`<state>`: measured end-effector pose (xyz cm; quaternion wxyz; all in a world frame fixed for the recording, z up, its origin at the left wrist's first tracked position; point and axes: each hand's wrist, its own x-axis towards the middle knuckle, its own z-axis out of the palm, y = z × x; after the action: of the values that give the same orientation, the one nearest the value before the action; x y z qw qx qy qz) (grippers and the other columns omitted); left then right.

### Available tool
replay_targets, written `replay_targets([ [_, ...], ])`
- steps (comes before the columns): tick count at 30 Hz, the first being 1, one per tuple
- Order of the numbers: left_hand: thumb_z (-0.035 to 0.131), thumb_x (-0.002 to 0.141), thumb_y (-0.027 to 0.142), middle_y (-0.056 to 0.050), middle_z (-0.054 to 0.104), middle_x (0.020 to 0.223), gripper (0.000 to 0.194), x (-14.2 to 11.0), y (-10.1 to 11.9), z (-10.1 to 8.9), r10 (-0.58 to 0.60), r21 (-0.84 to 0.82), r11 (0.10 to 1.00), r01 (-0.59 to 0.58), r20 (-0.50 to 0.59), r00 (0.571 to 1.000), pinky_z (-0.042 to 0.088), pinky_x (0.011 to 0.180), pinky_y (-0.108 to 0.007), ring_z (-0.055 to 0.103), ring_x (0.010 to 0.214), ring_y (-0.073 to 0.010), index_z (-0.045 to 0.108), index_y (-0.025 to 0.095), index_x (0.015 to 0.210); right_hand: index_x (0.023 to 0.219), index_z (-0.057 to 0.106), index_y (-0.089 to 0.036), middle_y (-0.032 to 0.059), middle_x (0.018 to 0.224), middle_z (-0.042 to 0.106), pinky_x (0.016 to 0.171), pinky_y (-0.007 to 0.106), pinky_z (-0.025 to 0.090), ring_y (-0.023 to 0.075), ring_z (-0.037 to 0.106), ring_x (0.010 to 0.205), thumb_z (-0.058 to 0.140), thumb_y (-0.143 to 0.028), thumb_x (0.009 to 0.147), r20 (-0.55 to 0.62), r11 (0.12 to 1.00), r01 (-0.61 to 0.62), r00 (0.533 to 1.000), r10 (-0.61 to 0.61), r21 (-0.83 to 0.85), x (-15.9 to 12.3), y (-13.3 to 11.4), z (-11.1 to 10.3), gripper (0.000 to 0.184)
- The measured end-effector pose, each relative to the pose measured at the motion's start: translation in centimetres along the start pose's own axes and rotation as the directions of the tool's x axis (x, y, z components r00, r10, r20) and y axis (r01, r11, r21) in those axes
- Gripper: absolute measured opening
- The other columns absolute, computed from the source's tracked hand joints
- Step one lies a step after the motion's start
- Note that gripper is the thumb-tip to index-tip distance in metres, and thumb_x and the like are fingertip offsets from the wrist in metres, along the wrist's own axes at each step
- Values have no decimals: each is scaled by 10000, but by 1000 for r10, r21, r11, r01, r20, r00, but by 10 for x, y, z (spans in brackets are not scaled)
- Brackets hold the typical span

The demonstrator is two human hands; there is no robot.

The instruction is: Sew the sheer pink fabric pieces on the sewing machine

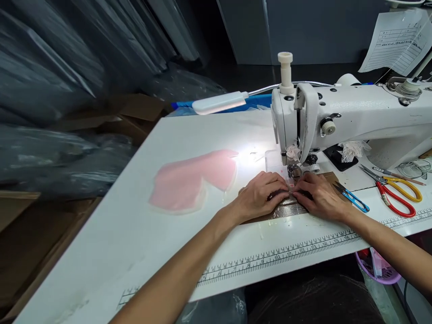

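My left hand (265, 195) is closed, thumb and fingertips pinched together just in front of the presser foot (294, 172) of a white sewing machine (354, 110). From the other side my right hand (317, 195) pinches in the same way, and the fingertips of both hands nearly meet below the needle. What they pinch is small and mostly hidden by the fingers; I cannot make it out. Both hands rest over a brown, tape-covered sheet (292, 210) on the white table. Left of my hands lies a sheer pink fabric piece (182, 182), flat on the tabletop.
Blue thread snips (353, 198) lie beside my right wrist, with red-and-yellow-handled scissors (398, 193) farther right. A lamp (219, 102) lights the table (118, 243) from behind. A printed ruler (270, 258) runs along the front edge. A purple basket (381, 274) sits below.
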<state>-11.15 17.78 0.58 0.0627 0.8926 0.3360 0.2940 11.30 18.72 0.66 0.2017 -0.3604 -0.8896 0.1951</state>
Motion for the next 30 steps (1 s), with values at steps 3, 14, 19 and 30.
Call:
replay_targets([
  [3, 569, 964, 283, -68, 713, 955, 146, 2, 2, 2, 88, 71, 994, -83, -77, 993, 532, 718, -357, 661, 851, -179, 650, 168, 1002, 993, 661, -192, 107, 1024, 630, 853, 411, 448, 229, 580, 974, 482, -307, 975, -21, 1000, 10, 1000, -10, 19, 1, 2, 2, 213],
  [14, 558, 933, 112, -50, 717, 860, 90, 5, 2, 1, 225, 142, 968, -206, -139, 964, 512, 665, -304, 641, 746, -140, 621, 147, 880, 1176, 621, -142, 131, 1034, 570, 818, 369, 545, 193, 583, 901, 397, -224, 984, -255, 997, 78, 964, -71, 17, 0, 16, 7, 306],
  [19, 556, 940, 118, -38, 730, 861, 98, 5, 0, 5, 237, 132, 966, -223, -104, 966, 511, 673, -314, 646, 733, -139, 629, 151, 882, 1181, 668, -168, 126, 994, 516, 786, 365, 541, 203, 531, 888, 412, -193, 957, -185, 982, 153, 968, -171, -106, -1, 17, 8, 341],
  [30, 562, 947, 124, -47, 745, 890, 93, 5, 1, 2, 276, 163, 950, -265, -50, 960, 514, 701, -332, 651, 734, -145, 645, 144, 908, 1161, 683, -148, 133, 958, 514, 759, 360, 521, 212, 485, 865, 406, -162, 940, -199, 967, 191, 954, -223, -169, -1, 19, 10, 355],
])
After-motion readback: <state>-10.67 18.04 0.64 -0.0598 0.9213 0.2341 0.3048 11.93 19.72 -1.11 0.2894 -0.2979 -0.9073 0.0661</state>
